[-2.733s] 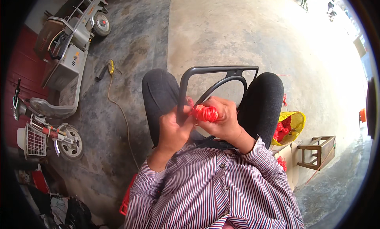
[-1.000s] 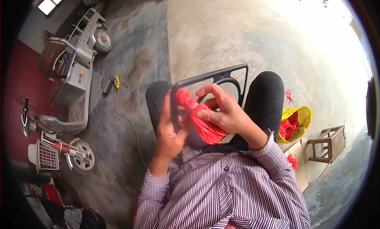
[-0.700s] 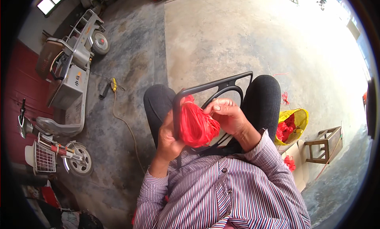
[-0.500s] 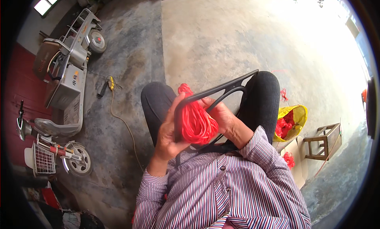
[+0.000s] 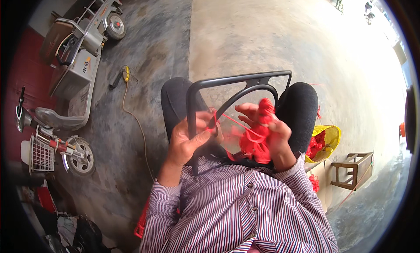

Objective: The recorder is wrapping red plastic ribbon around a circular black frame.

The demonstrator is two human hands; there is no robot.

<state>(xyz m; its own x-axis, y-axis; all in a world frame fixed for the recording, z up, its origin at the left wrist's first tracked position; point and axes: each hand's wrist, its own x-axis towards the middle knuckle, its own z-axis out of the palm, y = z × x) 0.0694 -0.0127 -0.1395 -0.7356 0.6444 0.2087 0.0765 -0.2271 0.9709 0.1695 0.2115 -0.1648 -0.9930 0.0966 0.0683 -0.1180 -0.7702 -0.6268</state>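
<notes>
Down in the head view, the left hand [image 5: 189, 138] is closed around the left bar of a dark grey metal frame [image 5: 238, 81] that stands across the person's lap, thumb pressed against the bar where a little red cord is already looped. The right hand [image 5: 267, 129] sits toward three o'clock of it, fingers curled and pinching a loose bundle of red cord [image 5: 255, 141], with one thin strand [image 5: 234, 121] stretched taut from the bundle back to the bar. Judging by how things lie, the wrapping of the frame has barely begun: only that small spot on the left bar carries cord, the top rail and curved brace are bare, and most of the cord is still bunched in the hand. No worktop is used; the frame rests on the knees above a bare concrete floor [image 5: 245, 29]. At four o'clock a yellow bag [image 5: 329, 137] holds more red material beside a small wooden stool [image 5: 356, 167]. At ten o'clock stands a grey three-wheeled scooter [image 5: 76, 65], with a yellow-handled tool and cable [image 5: 126, 73] lying near it.
</notes>
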